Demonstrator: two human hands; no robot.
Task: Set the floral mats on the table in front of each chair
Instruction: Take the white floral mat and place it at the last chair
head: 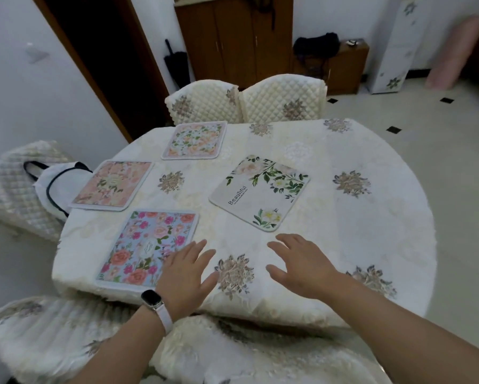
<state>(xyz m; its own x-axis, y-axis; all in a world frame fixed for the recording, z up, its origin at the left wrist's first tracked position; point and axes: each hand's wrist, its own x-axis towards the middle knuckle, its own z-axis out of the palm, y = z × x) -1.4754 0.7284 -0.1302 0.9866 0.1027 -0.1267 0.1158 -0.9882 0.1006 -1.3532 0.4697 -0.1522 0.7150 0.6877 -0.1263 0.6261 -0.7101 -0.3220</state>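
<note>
Empty, fingers spread, the left hand and right hand sit just short of the crooked white leaf-print mat, likely thin, light, floppy; pinch its near corner.

Both forearms are extended forward over the near edge of the table. The left hand is held palm down toward the left part of that edge, fingers straight and slightly spread. The right hand is held palm down beside it, apart from it, fingers spread and relaxed, thumb pointed inward. Nothing is gripped by either hand. Whether the palms touch the surface cannot be told.
</note>
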